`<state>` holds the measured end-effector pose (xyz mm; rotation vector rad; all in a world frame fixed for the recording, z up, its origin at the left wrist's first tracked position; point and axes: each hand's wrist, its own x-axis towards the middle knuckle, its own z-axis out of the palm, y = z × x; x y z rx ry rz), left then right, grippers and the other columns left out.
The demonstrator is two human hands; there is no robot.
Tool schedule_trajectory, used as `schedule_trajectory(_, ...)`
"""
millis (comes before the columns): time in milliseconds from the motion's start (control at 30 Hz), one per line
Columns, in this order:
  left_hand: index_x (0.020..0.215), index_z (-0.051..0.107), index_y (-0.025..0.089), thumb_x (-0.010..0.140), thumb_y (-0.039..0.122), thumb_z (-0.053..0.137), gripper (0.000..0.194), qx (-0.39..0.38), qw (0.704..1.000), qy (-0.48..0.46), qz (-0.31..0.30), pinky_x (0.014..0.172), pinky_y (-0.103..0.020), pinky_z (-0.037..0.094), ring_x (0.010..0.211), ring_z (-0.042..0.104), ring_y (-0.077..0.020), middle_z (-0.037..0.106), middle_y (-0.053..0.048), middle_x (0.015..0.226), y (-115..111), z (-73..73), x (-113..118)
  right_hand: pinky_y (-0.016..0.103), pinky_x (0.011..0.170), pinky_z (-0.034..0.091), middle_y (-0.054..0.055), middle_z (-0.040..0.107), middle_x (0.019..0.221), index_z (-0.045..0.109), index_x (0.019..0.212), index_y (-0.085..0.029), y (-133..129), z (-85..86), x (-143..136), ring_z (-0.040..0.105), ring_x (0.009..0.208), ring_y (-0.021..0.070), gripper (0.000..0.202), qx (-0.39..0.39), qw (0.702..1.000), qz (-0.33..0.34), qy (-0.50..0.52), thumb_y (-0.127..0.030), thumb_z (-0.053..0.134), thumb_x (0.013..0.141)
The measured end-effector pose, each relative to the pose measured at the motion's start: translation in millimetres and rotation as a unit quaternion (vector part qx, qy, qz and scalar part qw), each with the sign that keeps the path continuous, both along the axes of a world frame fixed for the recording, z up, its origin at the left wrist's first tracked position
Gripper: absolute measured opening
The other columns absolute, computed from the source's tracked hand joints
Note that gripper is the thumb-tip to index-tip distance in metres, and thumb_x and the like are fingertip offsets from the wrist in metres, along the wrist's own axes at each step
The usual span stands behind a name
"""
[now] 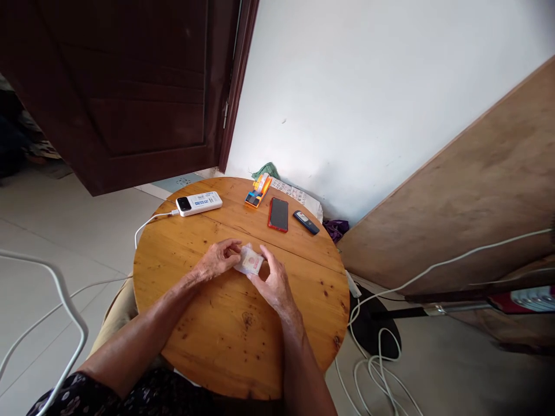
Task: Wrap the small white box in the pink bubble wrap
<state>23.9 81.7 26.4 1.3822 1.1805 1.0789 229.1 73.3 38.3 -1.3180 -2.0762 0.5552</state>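
Both my hands rest near the middle of a round wooden table [208,341]. Between them is a small clear plastic packet [250,261] with something pale and reddish inside. My left hand [218,258] pinches the packet's left edge with its fingertips. My right hand [272,281] grips its right side, thumb on top. The packet lies low over the tabletop; I cannot tell whether it touches the wood.
At the table's far side lie a white power bank [199,203] with a white cable [150,221], an orange tape dispenser [258,191], a red-edged phone [278,214] and a small dark phone [306,222]. A wooden board [477,190] leans on the right. White cables trail across the floor.
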Motion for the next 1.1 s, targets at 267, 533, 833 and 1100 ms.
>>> schedule_trajectory(267, 0.117, 0.061, 0.012, 0.066, 0.036, 0.064, 0.057, -0.069, 0.997, -0.024, 0.018, 0.05, -0.022, 0.042, 0.062, 0.056, -0.0101, 0.065, -0.012, 0.114, 5, -3.4, -4, 0.052, 0.11, 0.036, 0.012, 0.05, 0.145, 0.036, 0.148, -0.024, 3, -1.0, 10, 0.048, 0.132, 0.0313, 0.085, -0.073, 0.997, -0.015, 0.017, -0.025, 0.07, 0.07)
schedule_trajectory(533, 0.118, 0.061, 0.015, 0.066, 0.033, 0.063, 0.055, -0.074, 0.994, -0.047, -0.058, 0.046, -0.02, 0.041, 0.065, 0.056, -0.0121, 0.067, -0.009, 0.106, -1, 6.7, 4, 0.053, 0.102, 0.044, 0.01, 0.063, 0.129, 0.039, 0.146, -0.026, 4, -5.6, 8, 0.059, 0.117, 0.0314, 0.077, -0.004, 0.999, -0.018, -0.026, -0.023, 0.065, 0.073)
schedule_trajectory(833, 0.112, 0.064, 0.014, 0.068, 0.028, 0.064, 0.046, -0.035, 0.999, -0.008, 0.012, 0.053, -0.023, 0.038, 0.058, 0.051, -0.011, 0.066, -0.002, 0.082, 3, -0.7, 5, 0.054, 0.106, 0.04, 0.011, 0.055, 0.14, 0.039, 0.146, -0.026, 3, -2.9, 11, 0.052, 0.127, 0.033, 0.079, -0.041, 0.999, -0.025, -0.023, -0.026, 0.069, 0.073)
schedule_trajectory(1100, 0.11, 0.064, 0.01, 0.069, 0.027, 0.059, 0.045, -0.045, 0.994, -0.002, 0.096, 0.051, -0.024, 0.032, 0.05, 0.041, -0.0105, 0.053, 0.004, 0.059, 7, -7.4, 4, 0.051, 0.11, 0.039, 0.009, 0.056, 0.139, 0.051, 0.136, -0.027, 5, 9.5, 19, 0.051, 0.13, 0.0303, 0.061, -0.024, 0.998, -0.012, 0.055, -0.028, 0.066, 0.077)
